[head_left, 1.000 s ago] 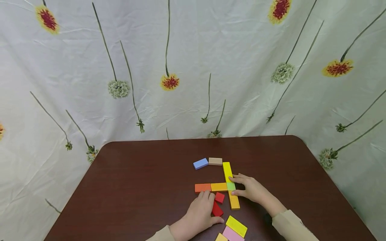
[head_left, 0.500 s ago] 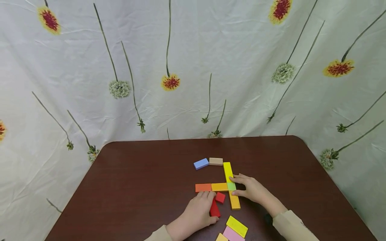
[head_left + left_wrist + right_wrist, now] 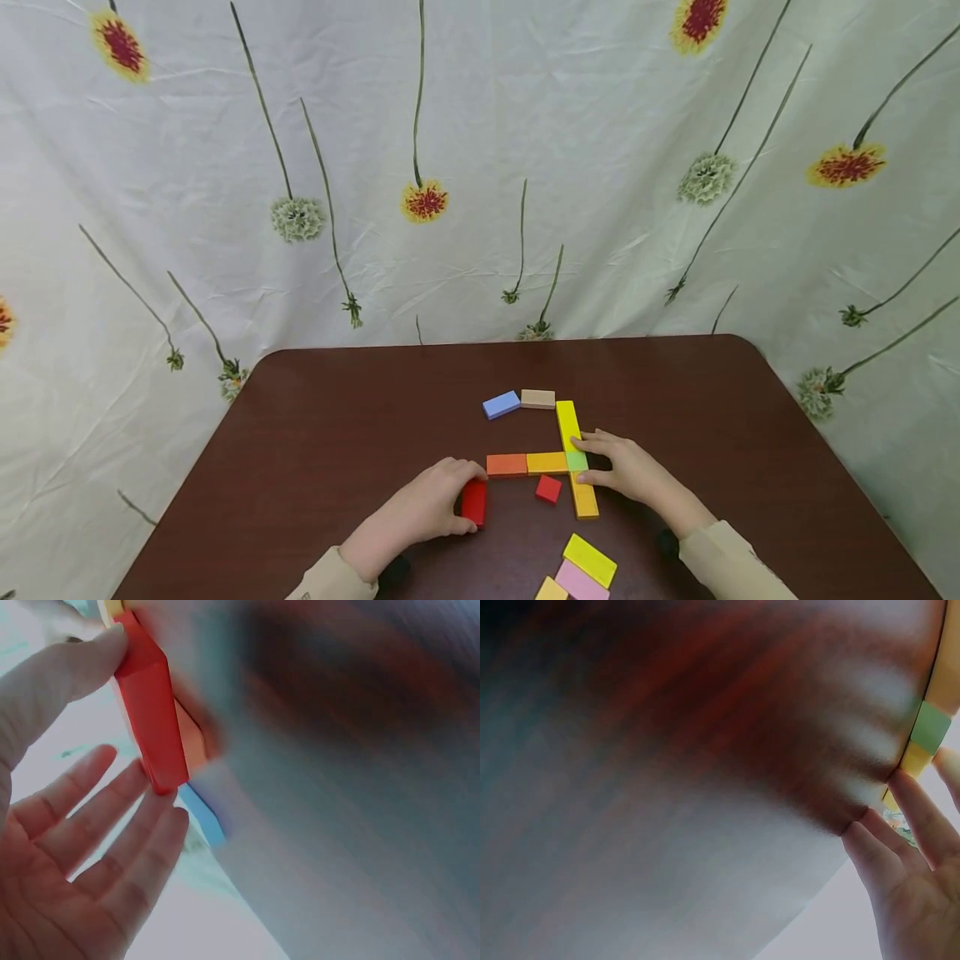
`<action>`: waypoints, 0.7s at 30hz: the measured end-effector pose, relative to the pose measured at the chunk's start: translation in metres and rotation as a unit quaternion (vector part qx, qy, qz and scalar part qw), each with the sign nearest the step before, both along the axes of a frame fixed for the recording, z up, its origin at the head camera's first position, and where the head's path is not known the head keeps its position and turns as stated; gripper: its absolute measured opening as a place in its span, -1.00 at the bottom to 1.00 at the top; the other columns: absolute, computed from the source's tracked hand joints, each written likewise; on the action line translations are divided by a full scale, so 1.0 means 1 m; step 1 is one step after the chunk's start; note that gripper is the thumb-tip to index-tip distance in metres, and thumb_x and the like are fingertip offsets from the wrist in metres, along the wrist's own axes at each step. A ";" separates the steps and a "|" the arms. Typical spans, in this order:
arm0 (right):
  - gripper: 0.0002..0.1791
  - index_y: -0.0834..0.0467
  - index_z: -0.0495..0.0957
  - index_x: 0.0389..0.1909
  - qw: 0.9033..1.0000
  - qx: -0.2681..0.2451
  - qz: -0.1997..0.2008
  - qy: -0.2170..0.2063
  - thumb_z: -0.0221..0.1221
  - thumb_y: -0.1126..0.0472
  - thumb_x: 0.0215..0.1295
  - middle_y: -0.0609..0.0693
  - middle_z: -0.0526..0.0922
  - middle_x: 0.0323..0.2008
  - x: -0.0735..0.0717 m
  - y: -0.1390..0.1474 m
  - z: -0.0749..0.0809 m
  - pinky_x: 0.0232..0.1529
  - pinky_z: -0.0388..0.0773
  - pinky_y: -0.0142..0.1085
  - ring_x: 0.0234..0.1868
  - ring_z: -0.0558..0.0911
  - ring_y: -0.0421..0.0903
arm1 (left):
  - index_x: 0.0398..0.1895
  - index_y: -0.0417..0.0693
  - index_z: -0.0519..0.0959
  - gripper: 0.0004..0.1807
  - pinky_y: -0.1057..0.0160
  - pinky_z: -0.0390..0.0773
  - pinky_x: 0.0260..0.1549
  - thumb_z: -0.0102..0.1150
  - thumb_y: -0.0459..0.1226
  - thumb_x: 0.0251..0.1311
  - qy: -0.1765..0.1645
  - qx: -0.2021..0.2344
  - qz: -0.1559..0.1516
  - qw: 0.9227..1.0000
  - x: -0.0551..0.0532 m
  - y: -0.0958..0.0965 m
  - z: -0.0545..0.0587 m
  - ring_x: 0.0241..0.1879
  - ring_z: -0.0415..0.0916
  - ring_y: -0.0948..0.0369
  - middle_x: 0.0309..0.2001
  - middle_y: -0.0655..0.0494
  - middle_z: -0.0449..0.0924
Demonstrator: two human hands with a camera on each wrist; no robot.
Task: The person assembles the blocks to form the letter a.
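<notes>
My left hand (image 3: 431,504) pinches a long red block (image 3: 474,504) between thumb and fingertips, just below the left end of the orange block (image 3: 507,466). The left wrist view shows the thumb at one end of this red block (image 3: 154,712) and fingertips at the other. My right hand (image 3: 626,467) rests beside a column of blocks, fingers fairly straight. Its index finger touches the bright yellow block (image 3: 567,425) and its thumb the amber block (image 3: 585,498). Between them lies a small green block (image 3: 577,462), joined to a row of another amber block (image 3: 547,463) and the orange one.
A small red block (image 3: 548,489) lies under the row. Beyond it are a blue block (image 3: 501,405) and a tan block (image 3: 537,399). Yellow (image 3: 590,560), pink (image 3: 582,582) and light orange (image 3: 551,589) blocks sit near the front of the dark table (image 3: 337,433).
My left hand has moved left with the long red block, away from the small red block, and the block now stands more upright in view. The right hand stays in place.
</notes>
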State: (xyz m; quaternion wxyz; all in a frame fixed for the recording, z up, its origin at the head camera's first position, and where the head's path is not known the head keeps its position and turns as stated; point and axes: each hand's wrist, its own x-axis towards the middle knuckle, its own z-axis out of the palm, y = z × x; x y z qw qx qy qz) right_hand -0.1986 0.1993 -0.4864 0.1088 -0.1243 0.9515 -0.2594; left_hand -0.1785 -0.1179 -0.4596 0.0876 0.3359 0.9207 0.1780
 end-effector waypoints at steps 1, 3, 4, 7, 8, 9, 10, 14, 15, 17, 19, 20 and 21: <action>-0.28 0.08 0.53 0.27 1.000 0.000 0.000 -0.001 0.39 -0.10 0.08 0.20 0.51 0.29 0.000 0.000 0.000 0.21 0.46 0.17 0.38 0.37 0.26 | -0.01 -0.04 0.54 -0.46 0.26 0.58 -0.12 0.55 -0.17 -0.10 0.002 0.000 0.000 1.000 -0.002 -0.004 0.000 -0.13 0.44 0.22 -0.09 0.15 0.60; -0.28 0.07 0.53 0.27 1.000 0.001 -0.001 -0.002 0.39 -0.10 0.08 0.20 0.51 0.28 0.000 0.000 0.000 0.21 0.47 0.16 0.38 0.37 0.26 | -0.05 -0.04 0.55 -0.49 0.26 0.58 -0.15 0.55 -0.20 -0.11 0.009 0.002 -0.004 1.000 -0.005 -0.009 -0.001 -0.14 0.44 0.22 -0.12 0.15 0.60; -0.28 0.07 0.53 0.27 1.000 0.001 -0.002 -0.003 0.40 -0.09 0.08 0.19 0.51 0.28 0.000 0.000 0.000 0.21 0.47 0.16 0.38 0.37 0.25 | -0.07 -0.04 0.56 -0.50 0.27 0.58 -0.17 0.55 -0.21 -0.11 0.009 0.005 -0.006 1.000 -0.007 -0.011 0.000 -0.15 0.44 0.22 -0.14 0.15 0.60; -0.28 0.06 0.53 0.27 1.000 0.003 -0.001 -0.004 0.40 -0.10 0.08 0.19 0.51 0.28 0.000 0.000 0.000 0.21 0.47 0.17 0.38 0.37 0.25 | -0.08 -0.02 0.56 -0.52 0.29 0.58 -0.18 0.55 -0.21 -0.10 -0.002 0.000 -0.007 1.000 -0.009 -0.014 -0.001 -0.17 0.41 0.24 -0.16 0.18 0.58; -0.28 0.07 0.53 0.27 1.000 0.003 -0.001 -0.003 0.40 -0.10 0.08 0.19 0.51 0.28 0.000 0.000 0.000 0.21 0.47 0.17 0.38 0.37 0.25 | -0.08 -0.02 0.56 -0.53 0.29 0.58 -0.18 0.55 -0.22 -0.10 -0.004 0.001 -0.010 1.000 -0.009 -0.014 -0.001 -0.17 0.41 0.24 -0.16 0.18 0.58; -0.28 0.07 0.53 0.27 1.000 0.003 0.000 -0.002 0.40 -0.10 0.08 0.19 0.51 0.28 0.000 0.001 0.000 0.21 0.47 0.17 0.38 0.37 0.25 | -0.09 -0.02 0.57 -0.53 0.28 0.57 -0.18 0.55 -0.22 -0.10 -0.004 0.002 -0.013 1.000 -0.009 -0.014 -0.002 -0.16 0.41 0.24 -0.17 0.19 0.58; -0.28 0.07 0.53 0.27 1.000 0.003 0.000 -0.001 0.40 -0.10 0.08 0.19 0.51 0.28 -0.001 0.001 0.000 0.21 0.47 0.17 0.38 0.37 0.25 | -0.09 -0.02 0.57 -0.54 0.29 0.57 -0.17 0.55 -0.23 -0.10 -0.004 0.003 -0.017 1.000 -0.010 -0.014 -0.002 -0.16 0.42 0.24 -0.18 0.20 0.58; -0.29 0.07 0.53 0.27 1.000 0.003 -0.001 0.000 0.39 -0.10 0.08 0.19 0.51 0.28 0.000 0.000 0.000 0.21 0.47 0.17 0.38 0.37 0.25 | -0.12 -0.01 0.58 -0.55 0.30 0.56 -0.15 0.56 -0.23 -0.11 0.009 0.002 -0.035 0.999 -0.010 -0.014 -0.007 -0.14 0.43 0.23 -0.19 0.22 0.60; -0.29 0.07 0.53 0.27 1.000 0.002 -0.001 -0.001 0.39 -0.10 0.08 0.19 0.51 0.28 0.000 0.000 0.000 0.21 0.47 0.17 0.38 0.37 0.25 | -0.12 -0.01 0.58 -0.55 0.30 0.57 -0.15 0.56 -0.23 -0.11 0.012 0.001 -0.038 0.999 -0.010 -0.014 -0.008 -0.13 0.43 0.23 -0.19 0.22 0.60; -0.29 0.07 0.53 0.27 1.000 0.002 -0.002 -0.003 0.39 -0.10 0.08 0.19 0.51 0.28 0.000 0.000 0.000 0.20 0.47 0.17 0.38 0.37 0.25 | -0.11 -0.01 0.58 -0.55 0.31 0.57 -0.13 0.56 -0.23 -0.11 0.012 -0.002 -0.041 0.999 -0.011 -0.014 -0.011 -0.12 0.43 0.22 -0.17 0.21 0.61; -0.28 0.07 0.53 0.27 1.000 0.002 -0.003 -0.004 0.39 -0.10 0.08 0.19 0.51 0.28 0.000 0.000 -0.001 0.20 0.47 0.17 0.38 0.37 0.25 | -0.08 0.00 0.58 -0.53 0.30 0.58 -0.10 0.55 -0.22 -0.10 0.006 -0.004 -0.037 0.999 -0.012 -0.015 -0.013 -0.10 0.44 0.22 -0.13 0.20 0.61; -0.28 0.07 0.53 0.27 1.000 0.002 -0.003 -0.004 0.39 -0.10 0.08 0.19 0.51 0.28 0.000 0.000 0.000 0.20 0.48 0.17 0.38 0.37 0.25 | -0.06 -0.01 0.58 -0.53 0.29 0.58 -0.09 0.55 -0.21 -0.09 0.001 -0.003 -0.034 0.999 -0.012 -0.015 -0.014 -0.10 0.44 0.22 -0.11 0.19 0.61; -0.28 0.07 0.53 0.27 1.000 0.003 -0.002 -0.003 0.39 -0.10 0.08 0.19 0.51 0.28 -0.001 0.000 0.000 0.20 0.48 0.17 0.38 0.37 0.25 | -0.04 -0.01 0.57 -0.52 0.27 0.58 -0.07 0.54 -0.20 -0.07 -0.005 -0.001 -0.028 1.000 -0.013 -0.016 -0.015 -0.09 0.44 0.22 -0.09 0.18 0.60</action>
